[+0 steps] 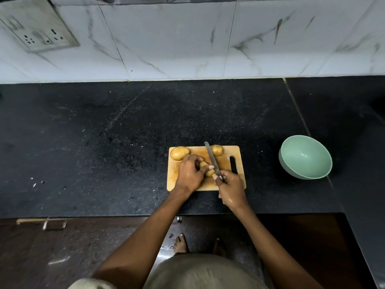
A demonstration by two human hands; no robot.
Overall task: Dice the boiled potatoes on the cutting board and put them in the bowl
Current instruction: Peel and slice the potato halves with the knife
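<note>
Potato [206, 168] number one sits near the middle of the cutting board [226, 163], under the left hand [190, 174], whose curled fingers and thumb pinch it from both sides. Being boiled, it is likely soft inside with a thin, slick skin, so it probably crushes under a hard squeeze and may skid on the wood; a light hold on its flanks, fingertips tucked back from the blade, looks the safest grip. Its long axis seems to run diagonally, from the board's far left toward its near right, though the hand hides much of it.

The right hand [230, 188] is wrapped closed around the handle of the knife [212, 158] at the board's near edge. The blade points away toward the board's far edge and lies across the held potato, roughly crosswise to its length.

Two whole potatoes wait along the board's far edge: one [179, 152] at the far left corner, lying lengthwise along that edge, another [217, 150] just right of the blade tip. The green bowl [305, 156] stands well to the right of the board, tilted and holding nothing visible.
</note>
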